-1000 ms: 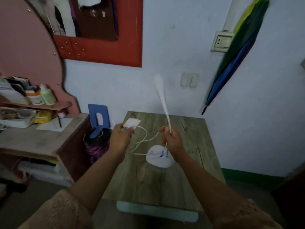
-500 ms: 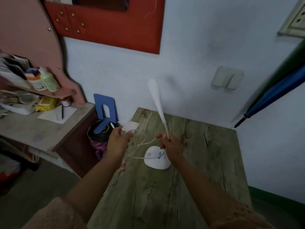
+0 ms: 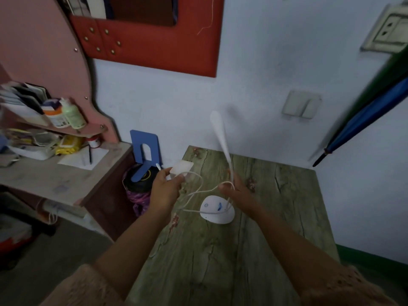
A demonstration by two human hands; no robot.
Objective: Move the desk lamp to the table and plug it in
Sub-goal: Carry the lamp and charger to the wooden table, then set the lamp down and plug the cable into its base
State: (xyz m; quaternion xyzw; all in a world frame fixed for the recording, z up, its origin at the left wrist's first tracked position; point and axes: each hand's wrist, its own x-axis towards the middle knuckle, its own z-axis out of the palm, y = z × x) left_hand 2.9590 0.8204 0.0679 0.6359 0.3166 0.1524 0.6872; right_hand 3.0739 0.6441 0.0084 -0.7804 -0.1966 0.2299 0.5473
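White desk lamp point(image 3: 217, 208) is at the table point(image 3: 287, 217), my right hand point(image 3: 239, 194) gripping its stem, left hand point(image 3: 164, 191) closed on the plug point(image 3: 181, 168), which I have yet to plug in.

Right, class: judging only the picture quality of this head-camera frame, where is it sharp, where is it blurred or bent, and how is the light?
Head view: dim, flat light with soft shadows and no glare; the lamp base, left hand and right hand near centre are fairly sharp; the umbrella and wall socket at the right edge are smeared; the wide lens bends the edges of the table.
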